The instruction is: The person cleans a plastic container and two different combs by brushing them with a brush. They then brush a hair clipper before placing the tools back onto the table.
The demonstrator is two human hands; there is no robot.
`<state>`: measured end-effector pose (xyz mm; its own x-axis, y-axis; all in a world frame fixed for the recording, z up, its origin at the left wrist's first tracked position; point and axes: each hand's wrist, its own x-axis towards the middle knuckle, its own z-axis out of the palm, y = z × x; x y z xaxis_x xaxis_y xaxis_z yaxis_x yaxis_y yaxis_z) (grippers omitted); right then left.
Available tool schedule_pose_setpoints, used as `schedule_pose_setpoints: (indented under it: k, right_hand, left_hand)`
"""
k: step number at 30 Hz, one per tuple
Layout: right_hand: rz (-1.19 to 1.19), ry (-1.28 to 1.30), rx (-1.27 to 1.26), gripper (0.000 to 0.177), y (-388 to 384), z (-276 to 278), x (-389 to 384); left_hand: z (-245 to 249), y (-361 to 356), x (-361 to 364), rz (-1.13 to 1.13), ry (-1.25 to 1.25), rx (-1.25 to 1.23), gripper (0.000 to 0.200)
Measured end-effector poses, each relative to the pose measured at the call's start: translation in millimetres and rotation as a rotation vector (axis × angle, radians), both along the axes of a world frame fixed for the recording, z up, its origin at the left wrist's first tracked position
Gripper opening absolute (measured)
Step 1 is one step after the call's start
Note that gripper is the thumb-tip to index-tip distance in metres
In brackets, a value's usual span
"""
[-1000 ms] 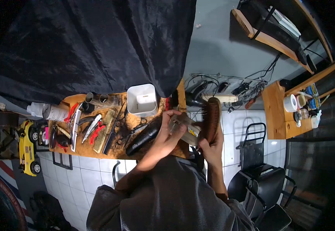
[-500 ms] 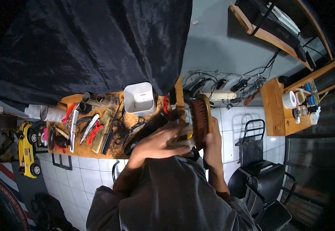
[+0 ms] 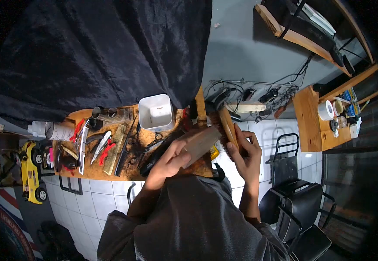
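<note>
My left hand (image 3: pixel 171 159) is wrapped round a pale, flat-sided block-like object (image 3: pixel 203 144), held at a slant over the table's front edge. My right hand (image 3: pixel 246 152) grips a wooden-backed brush (image 3: pixel 228 126) with dark bristles facing left. The brush's bristles are beside the far end of the pale object; whether they touch is unclear. A bit of yellow (image 3: pixel 214 152) shows just under the pale object, between the hands. Left of my left hand, scissors (image 3: pixel 155 142) and a black comb (image 3: pixel 122 160) lie on the wooden table (image 3: pixel 93 173).
A white square container (image 3: pixel 156 114) stands at the table's back. Combs, red clips and a spray bottle (image 3: pixel 58 130) are on the left. Clippers and cables (image 3: pixel 269 95) hang by the wall. A black chair (image 3: pixel 299 204) stands at right, a yellow toy car (image 3: pixel 31 174) far left.
The pale object has turned and risen so its broad side shows. The brush has tilted, its wooden back now showing more, and my right hand has shifted slightly right.
</note>
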<state>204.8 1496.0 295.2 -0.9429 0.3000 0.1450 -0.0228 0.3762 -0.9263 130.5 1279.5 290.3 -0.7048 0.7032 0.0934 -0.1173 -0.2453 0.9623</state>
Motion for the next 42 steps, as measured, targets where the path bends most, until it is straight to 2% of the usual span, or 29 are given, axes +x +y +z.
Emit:
schedule_pose_setpoints:
  k: [1, 4, 5, 7, 9, 12, 13, 14, 17, 22, 26, 29, 31, 36, 39, 40, 42]
  right_hand:
    - [-0.014, 0.034, -0.034, 0.052, -1, -1, 0]
    - [0.048, 0.197, -0.14, 0.053, -4, 1, 3]
    - [0.084, 0.26, -0.177, 0.053, -5, 2, 5]
    - [0.153, 0.165, -0.165, 0.052, -16, 12, 4]
    - [0.051, -0.007, -0.403, 0.051, -25, 14, 5]
    - [0.063, -0.094, -0.435, 0.05, -18, 9, 3]
    - [0.106, -0.085, -0.391, 0.051, -15, 3, 4]
    - [0.148, -0.075, -0.345, 0.051, -11, -5, 5]
    - [0.198, -0.071, -0.288, 0.05, -8, -9, 9]
    - [0.232, -0.088, -0.279, 0.052, 6, -4, 12]
    - [0.34, 0.001, -0.282, 0.056, 15, -10, 16]
    - [0.452, 0.121, -0.084, 0.059, 12, -20, 17]
    - [0.4, 0.214, -0.073, 0.061, -2, -24, 17]
    - [0.281, 0.268, 0.023, 0.059, -25, -9, 21]
    - [0.122, 0.336, 0.108, 0.06, -26, -8, 24]
    - [0.08, 0.379, 0.124, 0.06, -21, -12, 24]
    - [0.02, 0.447, 0.145, 0.06, -14, -18, 23]
  left_hand:
    - [-1, 2, 2, -0.003, -0.108, 0.023, 0.062]
    - [11, 11, 7, 0.09, -0.041, -0.136, 0.062]
    - [7, 11, 7, 0.081, -0.089, -0.11, 0.063]
    - [-8, 9, 8, 0.076, -0.192, -0.068, 0.065]
    - [-19, 5, 5, 0.108, -0.304, -0.041, 0.069]
    - [-29, 2, -5, 0.114, -0.345, 0.199, 0.081]
    - [-27, 2, -7, 0.099, -0.339, 0.309, 0.086]
    - [-25, 6, -7, 0.209, -0.439, 0.345, 0.091]
    - [4, 14, -11, 0.288, -0.499, 0.411, 0.091]
    - [-7, 14, -11, 0.119, -0.688, 0.67, 0.076]
    - [7, 22, -10, 0.138, -0.833, 0.718, 0.071]
    - [11, 31, -6, 0.159, -0.952, 0.769, 0.065]
    - [3, 38, -1, 0.149, -1.03, 0.785, 0.061]
    - [-14, 44, 7, 0.094, -0.815, 0.577, 0.063]
    - [-13, 49, 9, 0.45, -0.588, 0.206, 0.069]
    - [-10, 44, 7, 0.441, -0.762, 0.279, 0.066]
    - [-9, 34, 0, 0.233, -0.883, 0.48, 0.065]
